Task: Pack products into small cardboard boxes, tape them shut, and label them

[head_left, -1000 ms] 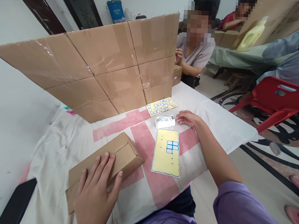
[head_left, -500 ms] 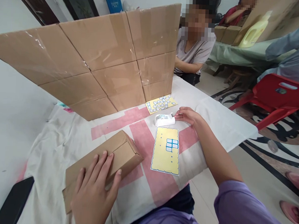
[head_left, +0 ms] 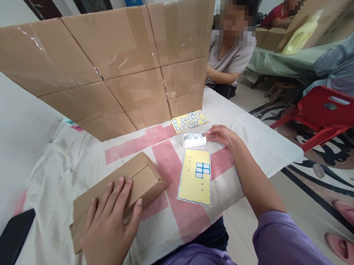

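My left hand (head_left: pixel 110 225) lies flat, fingers spread, on top of a small brown cardboard box (head_left: pixel 140 176) at the near left of the table. My right hand (head_left: pixel 220 135) reaches forward with its fingers bent, their tips touching the right end of a white tape dispenser (head_left: pixel 193 140). Just in front of the dispenser lies a yellow sticker sheet (head_left: pixel 194 184) with a few blue-edged labels. A second yellow sheet (head_left: pixel 189 121) with several loose labels lies behind the dispenser, against the cardboard wall.
A tall taped cardboard wall (head_left: pixel 115 63) stands across the back of the cloth-covered table (head_left: pixel 261 142). A black phone (head_left: pixel 9 238) lies at the near left corner. A person in a grey shirt (head_left: pixel 228 60) sits beyond the wall. A red chair (head_left: pixel 327 111) stands at the right.
My right hand has slid slightly left and come against the tape dispenser's end. The left hand stays on the box. The view has tilted a little.
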`<state>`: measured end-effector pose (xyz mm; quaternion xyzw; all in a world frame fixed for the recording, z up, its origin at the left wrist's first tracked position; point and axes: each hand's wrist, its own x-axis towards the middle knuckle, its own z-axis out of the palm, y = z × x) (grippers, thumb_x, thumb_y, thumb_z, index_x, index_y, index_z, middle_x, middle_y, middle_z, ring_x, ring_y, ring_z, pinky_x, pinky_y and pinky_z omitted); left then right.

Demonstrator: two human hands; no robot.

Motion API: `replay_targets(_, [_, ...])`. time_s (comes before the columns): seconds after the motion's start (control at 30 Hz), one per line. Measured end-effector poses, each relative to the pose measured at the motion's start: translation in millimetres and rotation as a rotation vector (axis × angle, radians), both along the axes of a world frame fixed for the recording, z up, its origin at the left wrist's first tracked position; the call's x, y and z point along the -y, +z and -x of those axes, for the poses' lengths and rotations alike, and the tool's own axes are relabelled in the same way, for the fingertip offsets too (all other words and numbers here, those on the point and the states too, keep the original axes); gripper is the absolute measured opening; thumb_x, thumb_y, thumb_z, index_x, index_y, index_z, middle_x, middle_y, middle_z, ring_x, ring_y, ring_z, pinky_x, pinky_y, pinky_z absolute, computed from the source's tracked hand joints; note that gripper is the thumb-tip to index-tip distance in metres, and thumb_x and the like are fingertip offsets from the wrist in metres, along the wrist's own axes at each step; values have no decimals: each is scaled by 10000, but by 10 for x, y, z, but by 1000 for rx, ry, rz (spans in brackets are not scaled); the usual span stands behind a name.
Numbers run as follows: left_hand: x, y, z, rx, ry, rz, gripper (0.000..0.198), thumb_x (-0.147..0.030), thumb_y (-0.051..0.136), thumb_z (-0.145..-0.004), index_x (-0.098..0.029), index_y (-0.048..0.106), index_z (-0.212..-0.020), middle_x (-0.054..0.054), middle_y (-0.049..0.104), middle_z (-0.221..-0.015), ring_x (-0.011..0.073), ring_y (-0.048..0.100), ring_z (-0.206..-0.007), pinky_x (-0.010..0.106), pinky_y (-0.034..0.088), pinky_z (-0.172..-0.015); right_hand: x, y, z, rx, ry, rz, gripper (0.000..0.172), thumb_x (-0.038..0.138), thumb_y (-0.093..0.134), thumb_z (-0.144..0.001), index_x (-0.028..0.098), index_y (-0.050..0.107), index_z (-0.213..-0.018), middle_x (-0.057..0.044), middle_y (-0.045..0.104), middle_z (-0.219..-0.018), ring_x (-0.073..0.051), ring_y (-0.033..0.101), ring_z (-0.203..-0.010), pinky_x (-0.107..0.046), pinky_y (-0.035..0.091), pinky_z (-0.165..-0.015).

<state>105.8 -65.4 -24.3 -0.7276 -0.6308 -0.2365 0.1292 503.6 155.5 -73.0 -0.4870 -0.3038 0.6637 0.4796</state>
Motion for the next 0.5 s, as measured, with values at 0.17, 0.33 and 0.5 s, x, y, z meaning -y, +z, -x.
replay_targets(0.17, [3, 10, 0, -18, 2, 6, 557, -352, 547, -952, -282, 450, -1495, 88, 544, -1500, 322, 476, -1414, 550, 322, -1188, -8, -19, -30, 7, 9, -9, 399, 34, 794, -684, 190, 432, -626, -40, 678, -736, -250, 750, -899, -413, 640, -845])
replay_targets(0.33, [-6, 14, -19, -26, 10, -4, 547, -354, 548, -951, -267, 464, -1485, 97, 555, -1488, 328, 487, -1404, 549, 336, -1175, -40, -84, -39, 60, -3, 10, 428, 37, 813, -678, 204, 422, -630, -39, 677, -708, -233, 755, -836, -366, 657, -804])
replay_targets(0.5, [-18, 8, -18, -30, 6, -11, 569, -352, 560, -942, -279, 450, -1496, 94, 551, -1492, 331, 498, -1394, 549, 343, -1170, -49, -123, -69, 162, 26, 43, 456, 62, 853, -672, 213, 424, -641, -88, 719, -705, -232, 759, -760, -288, 661, -657])
